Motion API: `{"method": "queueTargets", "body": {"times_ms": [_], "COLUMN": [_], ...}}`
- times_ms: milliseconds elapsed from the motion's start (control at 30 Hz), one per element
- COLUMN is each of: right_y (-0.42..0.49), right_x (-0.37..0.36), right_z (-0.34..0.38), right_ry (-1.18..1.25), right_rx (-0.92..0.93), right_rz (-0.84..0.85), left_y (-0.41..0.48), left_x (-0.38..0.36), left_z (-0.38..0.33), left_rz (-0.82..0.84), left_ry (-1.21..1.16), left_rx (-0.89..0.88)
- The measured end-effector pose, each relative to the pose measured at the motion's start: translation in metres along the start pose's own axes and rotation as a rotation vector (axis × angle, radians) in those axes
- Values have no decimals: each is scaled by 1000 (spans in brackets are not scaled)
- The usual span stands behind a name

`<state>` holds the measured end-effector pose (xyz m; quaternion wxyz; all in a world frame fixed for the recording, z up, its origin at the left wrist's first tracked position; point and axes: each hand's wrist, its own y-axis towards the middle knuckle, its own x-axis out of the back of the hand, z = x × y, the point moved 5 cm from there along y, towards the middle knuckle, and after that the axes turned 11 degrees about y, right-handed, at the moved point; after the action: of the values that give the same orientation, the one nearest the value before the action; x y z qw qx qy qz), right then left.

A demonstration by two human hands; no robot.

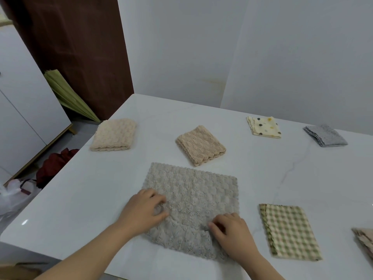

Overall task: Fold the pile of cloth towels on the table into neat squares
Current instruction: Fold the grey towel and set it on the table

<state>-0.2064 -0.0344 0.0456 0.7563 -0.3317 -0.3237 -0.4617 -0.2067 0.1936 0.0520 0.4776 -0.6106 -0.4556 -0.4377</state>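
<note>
Head view, seven towels (193, 195) (114, 135) (200, 145) (264, 127) (325, 135) (290, 232) (366, 239), two hands (142, 212) (233, 234)

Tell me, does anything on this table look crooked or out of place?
Nothing is spilled or damaged. The grey towel is puckered where the right hand pinches it, and the folded tan towel lies askew.

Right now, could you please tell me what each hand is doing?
Left hand: fingers curled, gripping the grey fluffy towel.
Right hand: pinching a raised fold of the same towel.
</note>
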Motion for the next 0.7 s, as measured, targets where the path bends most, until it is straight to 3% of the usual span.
{"method": "queueTargets", "body": {"times_ms": [167, 367, 700], "right_y": [-8, -18, -20], "right_x": [-3, -9, 3], "right_z": [-6, -9, -4], "right_ry": [95, 1, 27], "right_rx": [35, 85, -22], "right_rz": [55, 141, 221], "left_y": [-14, -25, -14], "left_x": [-6, -5, 10], "left_z": [13, 18, 23], "left_rz": [145, 276, 268], "left_ry": [-152, -81, -174], "left_rx": [-10, -93, -34]}}
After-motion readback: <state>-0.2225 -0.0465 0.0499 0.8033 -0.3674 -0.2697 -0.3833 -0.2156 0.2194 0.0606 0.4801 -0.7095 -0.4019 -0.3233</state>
